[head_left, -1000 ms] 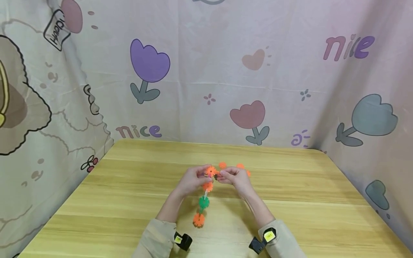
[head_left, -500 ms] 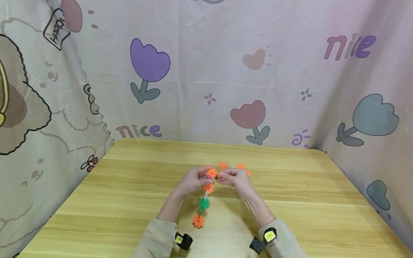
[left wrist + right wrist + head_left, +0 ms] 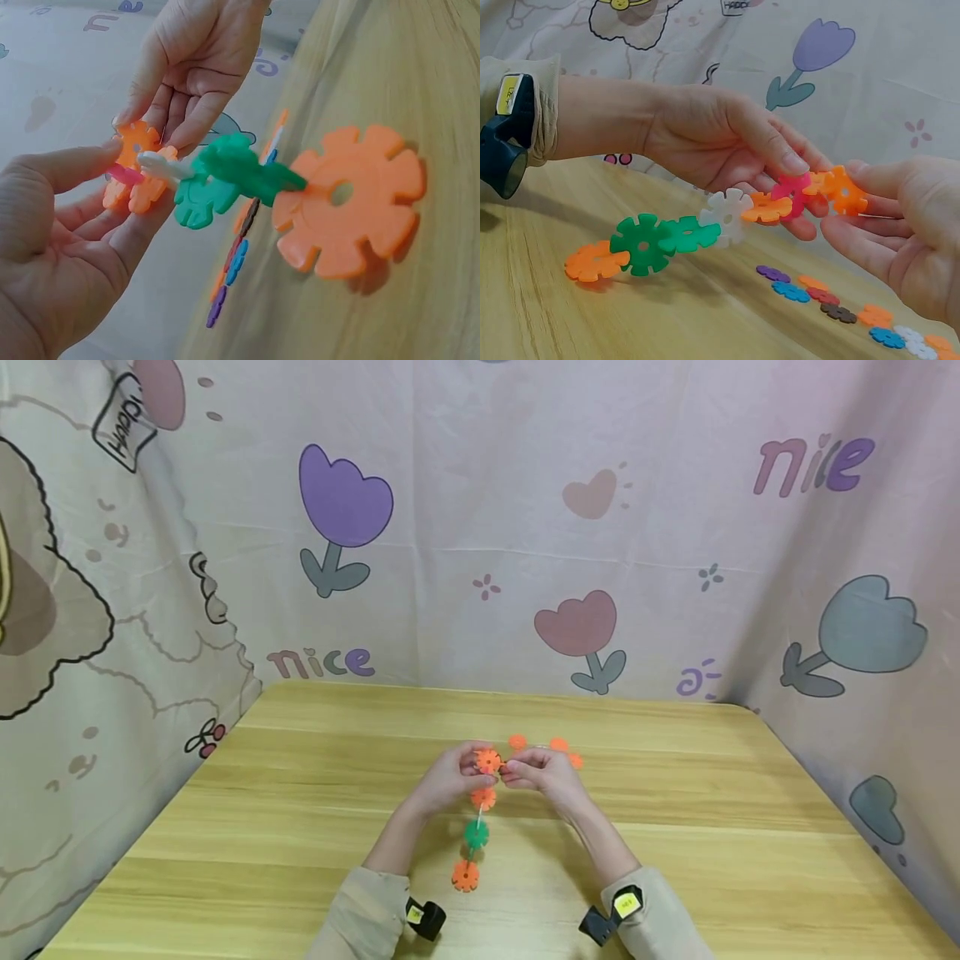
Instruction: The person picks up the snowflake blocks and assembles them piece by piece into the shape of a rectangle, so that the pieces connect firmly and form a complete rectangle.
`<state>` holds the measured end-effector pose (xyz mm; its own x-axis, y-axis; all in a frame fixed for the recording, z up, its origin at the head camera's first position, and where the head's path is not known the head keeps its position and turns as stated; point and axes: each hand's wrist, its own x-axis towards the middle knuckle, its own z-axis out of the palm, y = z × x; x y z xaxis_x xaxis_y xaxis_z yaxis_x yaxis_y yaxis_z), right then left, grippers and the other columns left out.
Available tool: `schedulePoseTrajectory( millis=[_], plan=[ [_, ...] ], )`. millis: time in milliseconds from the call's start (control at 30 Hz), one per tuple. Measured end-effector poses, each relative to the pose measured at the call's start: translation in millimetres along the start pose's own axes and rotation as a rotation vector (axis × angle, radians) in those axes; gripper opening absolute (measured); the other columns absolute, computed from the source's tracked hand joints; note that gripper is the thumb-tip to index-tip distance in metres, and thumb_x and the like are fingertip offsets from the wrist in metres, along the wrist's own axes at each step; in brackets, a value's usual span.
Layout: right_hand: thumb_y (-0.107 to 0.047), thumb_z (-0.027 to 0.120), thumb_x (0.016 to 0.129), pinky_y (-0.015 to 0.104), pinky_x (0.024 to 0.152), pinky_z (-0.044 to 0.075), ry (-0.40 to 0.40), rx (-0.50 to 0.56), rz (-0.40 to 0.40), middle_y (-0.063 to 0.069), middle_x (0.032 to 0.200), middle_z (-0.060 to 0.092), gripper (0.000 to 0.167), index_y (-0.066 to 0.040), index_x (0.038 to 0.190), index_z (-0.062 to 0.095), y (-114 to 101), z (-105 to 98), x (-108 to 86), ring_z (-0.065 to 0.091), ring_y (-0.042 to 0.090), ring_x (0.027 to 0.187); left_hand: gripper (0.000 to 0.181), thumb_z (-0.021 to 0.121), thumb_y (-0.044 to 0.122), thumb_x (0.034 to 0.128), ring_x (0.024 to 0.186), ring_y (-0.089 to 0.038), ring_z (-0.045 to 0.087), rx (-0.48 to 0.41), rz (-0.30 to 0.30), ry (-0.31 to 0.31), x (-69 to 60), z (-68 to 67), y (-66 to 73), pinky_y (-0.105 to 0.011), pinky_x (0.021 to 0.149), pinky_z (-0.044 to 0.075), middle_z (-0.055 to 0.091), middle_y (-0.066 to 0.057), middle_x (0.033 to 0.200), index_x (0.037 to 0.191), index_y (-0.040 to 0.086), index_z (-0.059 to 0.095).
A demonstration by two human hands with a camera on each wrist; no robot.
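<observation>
A chain of notched snowflake discs hangs between both hands, its pieces slotted edge to edge. In the right wrist view it runs from a low orange disc (image 3: 596,262) through green discs (image 3: 641,245), a white disc (image 3: 726,214) and another orange one to a pink disc (image 3: 791,193) and orange discs at the upper end. My left hand (image 3: 447,779) pinches the chain near the pink disc, thumb on top. From the other side, my right hand (image 3: 552,779) pinches the orange end disc (image 3: 847,191) between thumb and fingers. Some finger contacts are hidden.
Loose discs lie in a row on the wooden table (image 3: 300,827) beyond the hands, among them a purple disc (image 3: 772,273), a brown disc (image 3: 838,312) and a blue disc (image 3: 887,337). A printed curtain (image 3: 465,527) stands behind the table.
Both hands keep their hold, nearly in place. The upper orange disc has turned slightly, and the chain's lower end has swung a little to the right.
</observation>
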<state>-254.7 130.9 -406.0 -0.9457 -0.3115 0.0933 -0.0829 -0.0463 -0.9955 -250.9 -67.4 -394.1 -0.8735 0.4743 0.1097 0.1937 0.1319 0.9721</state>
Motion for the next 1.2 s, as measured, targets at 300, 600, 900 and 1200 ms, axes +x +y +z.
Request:
schedulePoseTrajectory(
  millis=[300, 600, 900, 1200],
  plan=[
    [-0.011, 0.063, 0.088, 0.043, 0.08, 0.051, -0.04, -0.071, 0.02, 0.022, 0.094, 0.066, 0.03, 0.015, 0.103, 0.059, 1.4, 0.4, -0.3, 0.066, 0.023, 0.08, 0.038, 0.056, 0.006, 0.0918, 0.091, -0.045, 0.06, -0.035, 0.039, -0.058, 1.9, -0.3, -5.5, -0.03, 0.068, 0.054, 0.064, -0.023, 0.099, 0.126, -0.008, 0.048],
    [-0.018, 0.055, 0.094, 0.037, 0.075, 0.053, -0.018, -0.041, 0.039, 0.022, 0.093, 0.063, 0.037, 0.017, 0.107, 0.052, 2.8, -7.4, -0.2, 0.064, 0.021, 0.078, 0.038, 0.058, 0.016, 0.092, 0.089, -0.042, 0.061, -0.032, -0.002, -0.02, 1.6, 1.8, -5.7, -0.026, 0.063, 0.052, 0.061, -0.028, 0.103, 0.123, -0.005, 0.052],
    [-0.011, 0.054, 0.094, 0.033, 0.075, 0.053, 0.227, 0.024, 0.075, 0.02, 0.093, 0.062, 0.035, 0.019, 0.112, 0.048, 16.2, -38.8, 5.1, 0.062, 0.02, 0.079, 0.031, 0.056, 0.011, 0.0927, 0.078, -0.031, 0.063, -0.022, -0.016, 0.021, -0.6, 0.4, 1.7, -0.023, 0.052, 0.045, 0.066, -0.015, 0.086, 0.119, -0.005, 0.054],
    [-0.006, 0.062, 0.087, 0.032, 0.074, 0.051, 0.426, -0.26, 0.092, 0.017, 0.1, 0.061, 0.032, 0.011, 0.113, 0.057, 19.6, -65.3, 5.9, 0.059, 0.025, 0.086, 0.038, 0.059, 0.016, 0.0914, 0.085, -0.043, 0.06, -0.023, -0.021, 0.042, 3.0, -2.1, -6.9, -0.021, 0.051, 0.042, 0.063, -0.024, 0.09, 0.122, -0.007, 0.053]
  ],
)
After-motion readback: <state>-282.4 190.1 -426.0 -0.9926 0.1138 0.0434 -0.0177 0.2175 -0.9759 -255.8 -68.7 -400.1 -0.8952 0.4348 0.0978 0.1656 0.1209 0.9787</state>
